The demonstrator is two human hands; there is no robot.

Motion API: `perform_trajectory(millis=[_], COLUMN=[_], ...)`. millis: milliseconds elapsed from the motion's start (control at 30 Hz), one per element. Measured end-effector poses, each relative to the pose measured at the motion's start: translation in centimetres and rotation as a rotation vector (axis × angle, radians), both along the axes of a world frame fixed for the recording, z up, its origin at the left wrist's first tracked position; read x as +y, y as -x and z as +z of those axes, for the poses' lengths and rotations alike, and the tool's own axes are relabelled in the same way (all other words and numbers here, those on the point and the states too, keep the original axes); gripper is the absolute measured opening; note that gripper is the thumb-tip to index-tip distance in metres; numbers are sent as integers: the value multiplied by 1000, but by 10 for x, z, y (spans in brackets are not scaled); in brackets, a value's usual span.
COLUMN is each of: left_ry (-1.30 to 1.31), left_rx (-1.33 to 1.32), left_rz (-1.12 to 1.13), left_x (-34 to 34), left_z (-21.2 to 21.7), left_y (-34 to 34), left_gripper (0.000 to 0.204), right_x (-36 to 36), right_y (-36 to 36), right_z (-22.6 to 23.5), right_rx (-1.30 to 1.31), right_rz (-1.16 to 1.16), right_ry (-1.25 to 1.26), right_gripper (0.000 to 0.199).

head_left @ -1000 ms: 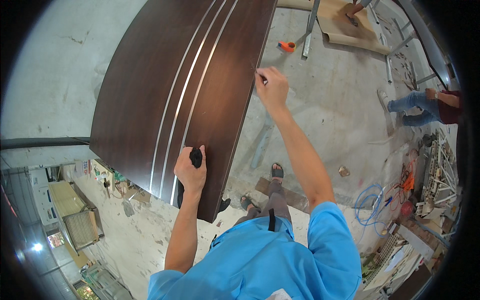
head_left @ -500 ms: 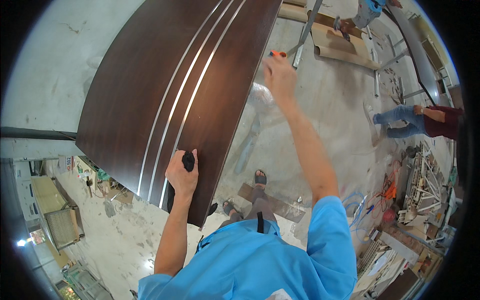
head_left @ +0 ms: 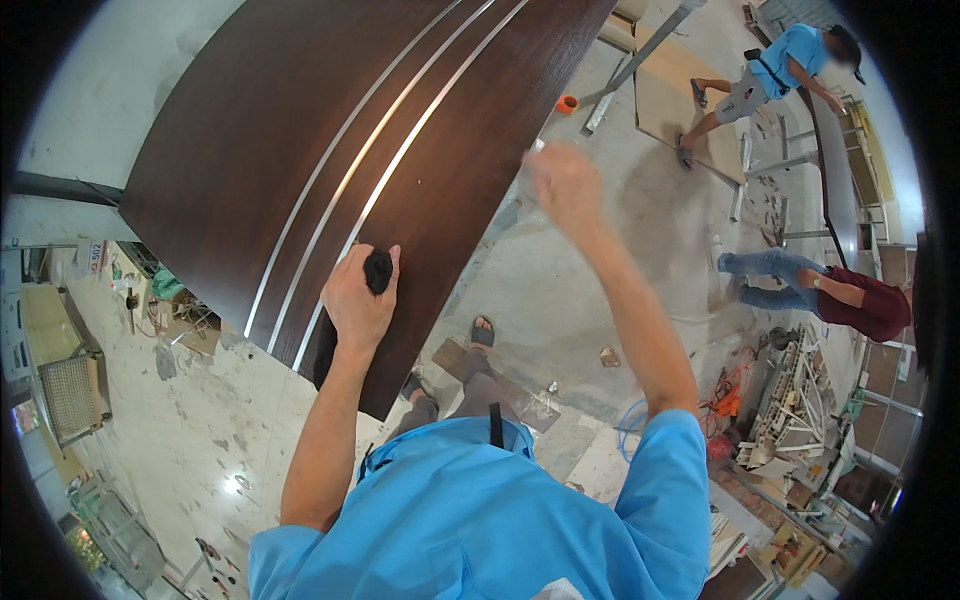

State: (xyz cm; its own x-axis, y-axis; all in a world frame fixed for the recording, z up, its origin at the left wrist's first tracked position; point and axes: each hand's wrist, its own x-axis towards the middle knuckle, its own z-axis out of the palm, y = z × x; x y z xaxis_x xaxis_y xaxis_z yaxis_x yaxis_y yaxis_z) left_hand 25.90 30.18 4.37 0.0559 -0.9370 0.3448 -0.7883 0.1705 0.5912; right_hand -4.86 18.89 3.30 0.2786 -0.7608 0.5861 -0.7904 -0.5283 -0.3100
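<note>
A large dark brown wood-grain panel [head_left: 440, 210] with three silver strips [head_left: 345, 190] along its length lies in front of me. My left hand [head_left: 358, 305] is closed around a black handle [head_left: 377, 271] on the panel, beside the strip nearest its right edge. The rounded end sticks out by the thumb; the rest is mostly under the hand. Just off the panel's right edge is my right hand [head_left: 568, 190], blurred, with fingers curled in. A small pale bit shows at its fingertips, too smeared to name.
An orange ring-shaped thing [head_left: 567, 104] is beyond my right hand, near a grey metal bar [head_left: 650, 50]. Two people [head_left: 790, 70] are at the right, one in blue, one in dark red. Scrap strips [head_left: 795, 400] and an orange cable [head_left: 728, 390] lie at right.
The view has shifted. My left hand has moved up the panel with the black handle. My right hand now appears farther from the orange thing. The person in blue shows more fully.
</note>
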Motion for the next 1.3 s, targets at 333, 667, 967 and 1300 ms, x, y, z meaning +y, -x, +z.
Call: perform_trajectory(millis=[333, 667, 967, 1300], left_ry=[-50, -74, 36, 27], left_rx=[94, 125, 243, 431], left_rz=[33, 40, 37, 75], left_x=[2, 0, 1, 3], left_z=[-1, 2, -1, -6], left_y=[1, 2, 4, 0], left_gripper=[32, 31, 35, 32], right_x=[20, -105, 56, 133], right_y=[-6, 48, -36, -77], right_z=[-12, -6, 22, 8], right_rx=[141, 202, 53, 152], right_rz=[112, -215, 143, 103], right_ry=[-39, 70, -181, -201], right_gripper=[15, 11, 11, 16])
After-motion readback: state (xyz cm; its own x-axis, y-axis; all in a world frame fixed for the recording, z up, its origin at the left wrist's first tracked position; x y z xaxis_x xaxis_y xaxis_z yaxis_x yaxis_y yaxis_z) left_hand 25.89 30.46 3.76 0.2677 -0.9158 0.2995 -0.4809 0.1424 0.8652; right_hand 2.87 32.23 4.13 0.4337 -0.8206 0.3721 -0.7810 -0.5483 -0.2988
